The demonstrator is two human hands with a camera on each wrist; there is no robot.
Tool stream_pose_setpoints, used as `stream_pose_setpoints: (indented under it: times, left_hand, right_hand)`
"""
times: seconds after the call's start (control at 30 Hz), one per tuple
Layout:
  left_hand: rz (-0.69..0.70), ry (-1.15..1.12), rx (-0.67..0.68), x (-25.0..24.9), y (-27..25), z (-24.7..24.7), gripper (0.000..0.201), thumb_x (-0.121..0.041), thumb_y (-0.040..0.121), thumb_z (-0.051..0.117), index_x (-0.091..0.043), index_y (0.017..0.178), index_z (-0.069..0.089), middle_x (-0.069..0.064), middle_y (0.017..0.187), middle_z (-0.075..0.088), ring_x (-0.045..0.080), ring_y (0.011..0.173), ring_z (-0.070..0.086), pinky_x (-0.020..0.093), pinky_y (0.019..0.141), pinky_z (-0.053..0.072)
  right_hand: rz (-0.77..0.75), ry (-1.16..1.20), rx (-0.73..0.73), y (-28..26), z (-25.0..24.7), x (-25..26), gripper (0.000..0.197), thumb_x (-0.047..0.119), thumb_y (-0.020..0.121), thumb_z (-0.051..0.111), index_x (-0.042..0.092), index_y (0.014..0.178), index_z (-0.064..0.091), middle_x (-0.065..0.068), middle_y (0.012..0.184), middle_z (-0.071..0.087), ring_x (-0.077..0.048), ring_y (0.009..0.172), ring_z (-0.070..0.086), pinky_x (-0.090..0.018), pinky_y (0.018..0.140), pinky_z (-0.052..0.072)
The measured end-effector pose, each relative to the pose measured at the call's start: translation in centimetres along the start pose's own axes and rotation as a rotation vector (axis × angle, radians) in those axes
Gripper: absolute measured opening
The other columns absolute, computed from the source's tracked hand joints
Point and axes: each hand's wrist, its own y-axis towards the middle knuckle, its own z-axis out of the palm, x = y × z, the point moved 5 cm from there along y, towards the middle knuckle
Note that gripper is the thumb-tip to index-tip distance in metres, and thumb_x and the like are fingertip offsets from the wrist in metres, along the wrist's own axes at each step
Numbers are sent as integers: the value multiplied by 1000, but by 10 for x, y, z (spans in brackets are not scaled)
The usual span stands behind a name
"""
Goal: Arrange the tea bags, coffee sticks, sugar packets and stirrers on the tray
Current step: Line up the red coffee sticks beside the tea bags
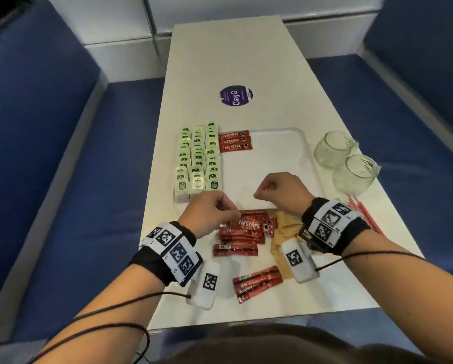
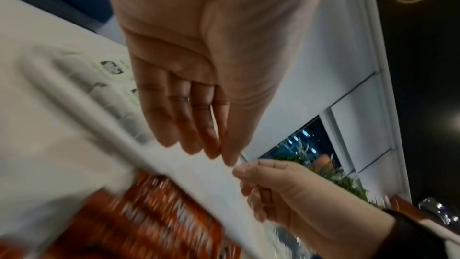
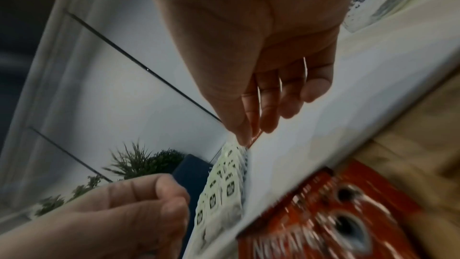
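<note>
A white tray lies on the table. On its left side stand three columns of green tea bags, with three red coffee sticks beside them at the far end. More coffee sticks are piled just in front of the tray, next to brown sugar packets. Red-and-white stirrers lie at the right. My left hand hovers over the pile's far edge, fingers straight, holding nothing. My right hand is over the tray's near part, fingers curled, nothing visible in it.
Two clear glasses stand right of the tray. Several coffee sticks lie near the table's front edge. A purple round sticker is farther back. Blue sofas flank the narrow table.
</note>
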Motion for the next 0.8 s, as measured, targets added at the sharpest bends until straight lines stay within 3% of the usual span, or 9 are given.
stream_pose_setpoints:
  times: [0.1, 0.17, 0.23, 0.33, 0.43, 0.57, 0.67, 0.8]
  left_hand:
    - [-3, 152, 220, 9, -24, 36, 19, -30, 73, 85, -22, 81, 69, -9, 81, 69, 7, 75, 63, 19, 67, 49]
    - [-4, 228, 331, 11, -35, 55, 28, -38, 68, 87, -24, 83, 68, -11, 80, 68, 5, 74, 62, 19, 65, 48]
    - [19, 355, 377, 11, -42, 68, 39, -49, 63, 88, -29, 86, 65, -12, 82, 66, 7, 76, 62, 25, 66, 50]
    - [94, 691, 373, 10, -46, 81, 57, -62, 60, 82, -30, 102, 61, -12, 95, 64, 10, 88, 61, 30, 69, 47]
    - [150, 800, 342, 10, -48, 89, 49, -55, 67, 80, -28, 104, 61, -10, 105, 65, 14, 96, 62, 29, 69, 42]
    - [150, 817, 301, 11, -49, 88, 30, -43, 79, 71, -25, 102, 64, -5, 106, 65, 20, 96, 62, 29, 71, 43]
    - [179, 900, 304, 7, -51, 89, 28, -36, 85, 67, -17, 105, 63, 3, 106, 66, 25, 95, 63, 33, 74, 49]
    - [216, 954, 260, 3, -49, 91, 34, -33, 85, 67, -13, 111, 57, 7, 109, 65, 28, 97, 63, 33, 71, 47]
  right_hand:
    - [-18, -58, 53, -25, 10, -6, 13, 32, 77, 76, 20, 80, 71, 10, 71, 64, -6, 67, 58, -21, 56, 37]
    - [-15, -62, 71, -34, 15, -12, 15, 33, 76, 78, 21, 80, 71, 8, 71, 66, -9, 68, 61, -23, 58, 42]
    - [-13, -63, 69, -40, 17, -15, 17, 35, 75, 79, 22, 80, 70, 7, 73, 67, -9, 70, 63, -25, 62, 46]
    - [-25, -77, 33, -45, 17, -17, 16, 35, 75, 78, 23, 81, 69, 10, 74, 65, -8, 73, 59, -24, 61, 40]
    - [-35, -99, 39, -49, 19, -14, 18, 35, 74, 80, 26, 83, 67, 10, 77, 63, -8, 74, 59, -24, 60, 39]
    - [-40, -177, 64, -51, 25, -13, 24, 35, 70, 82, 28, 88, 67, 9, 81, 61, -9, 74, 58, -23, 58, 40]
    - [-37, -271, 80, -51, 30, -13, 24, 36, 70, 82, 28, 88, 68, 11, 84, 59, -7, 76, 56, -23, 58, 40]
    - [-22, -292, 80, -48, 33, -14, 18, 32, 71, 79, 27, 84, 68, 14, 78, 57, -10, 77, 58, -24, 60, 40]
